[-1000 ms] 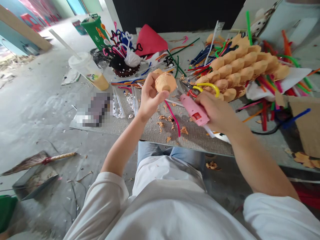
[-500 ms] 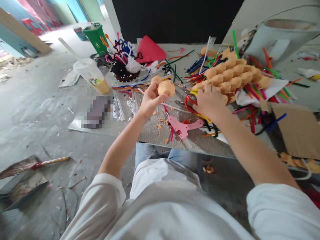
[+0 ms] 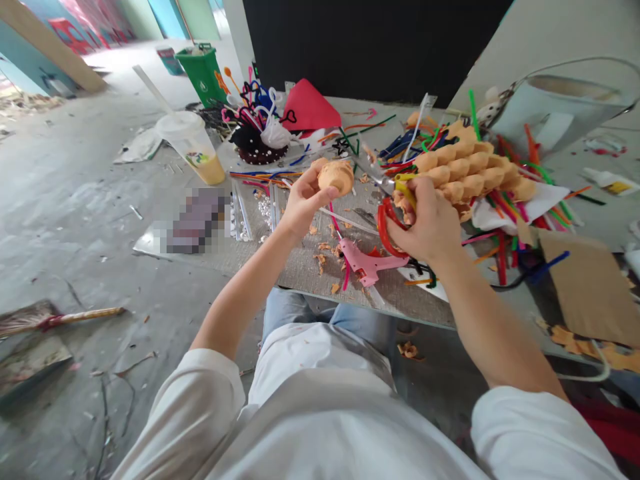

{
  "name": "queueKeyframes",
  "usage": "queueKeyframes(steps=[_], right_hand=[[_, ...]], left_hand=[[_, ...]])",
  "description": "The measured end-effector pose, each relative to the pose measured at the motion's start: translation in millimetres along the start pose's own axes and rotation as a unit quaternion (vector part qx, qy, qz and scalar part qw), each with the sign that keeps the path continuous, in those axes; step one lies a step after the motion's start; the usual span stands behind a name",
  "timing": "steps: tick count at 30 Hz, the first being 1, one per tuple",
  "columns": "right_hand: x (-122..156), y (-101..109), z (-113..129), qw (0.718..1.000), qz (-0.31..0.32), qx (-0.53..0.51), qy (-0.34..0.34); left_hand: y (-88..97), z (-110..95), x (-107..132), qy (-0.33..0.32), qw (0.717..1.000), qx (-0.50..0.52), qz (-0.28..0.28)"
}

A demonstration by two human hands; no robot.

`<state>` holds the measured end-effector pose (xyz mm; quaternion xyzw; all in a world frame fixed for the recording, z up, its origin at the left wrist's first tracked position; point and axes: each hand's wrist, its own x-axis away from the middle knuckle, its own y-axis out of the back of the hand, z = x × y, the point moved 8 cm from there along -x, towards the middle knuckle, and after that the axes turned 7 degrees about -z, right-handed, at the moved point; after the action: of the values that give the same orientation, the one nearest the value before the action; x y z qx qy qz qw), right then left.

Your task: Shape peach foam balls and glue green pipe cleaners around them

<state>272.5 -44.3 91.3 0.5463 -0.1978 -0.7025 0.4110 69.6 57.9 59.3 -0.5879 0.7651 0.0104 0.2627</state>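
At the cluttered workbench [image 3: 430, 310]: a two-handed hold

By the near edge of the mat, the left hand [image 3: 307, 207] pinched an orange foam cone [image 3: 336, 177] between thumb and fingertips, holding it up clear of the surface. The right hand [image 3: 425, 220] was curled shut around what looked like scissors [image 3: 384, 230], with red and yellow loop handles showing at the fist and the blades partly hidden. The hands were near each other but not touching. A light pinch seemed best here: soft foam dents under a hard squeeze, and fingertips are safer kept back from any blade.

Counted: one pink hot glue gun [image 3: 367, 263], lying on the woven grey mat [image 3: 300, 273] among orange shavings [image 3: 320, 261]; one stack of orange foam cones [image 3: 465, 170], ten or more showing, overlap hiding the exact figure; one lidded plastic cup [image 3: 193, 150]; one green bin [image 3: 197, 73]; pipe cleaners [image 3: 501, 250], too tangled to count.
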Motion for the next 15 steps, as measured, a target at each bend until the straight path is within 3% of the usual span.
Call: queueKeyframes(steps=[4, 9, 15], right_hand=[[7.9, -5.9, 17.6, 0.999, 0.025, 0.033, 0.033], [6.9, -8.5, 15.4, 0.998, 0.015, 0.036, 0.051], [6.1, -13.4, 13.6, 0.994, 0.057, 0.027, 0.085]], left_hand=[[-2.4, -3.8, 1.2, -0.005, 1.0, -0.01, 0.014], [-0.5, -1.1, 2.1, 0.0, 1.0, -0.016, 0.005], [0.4, -1.3, 4.2, -0.006, 1.0, 0.003, 0.019]])
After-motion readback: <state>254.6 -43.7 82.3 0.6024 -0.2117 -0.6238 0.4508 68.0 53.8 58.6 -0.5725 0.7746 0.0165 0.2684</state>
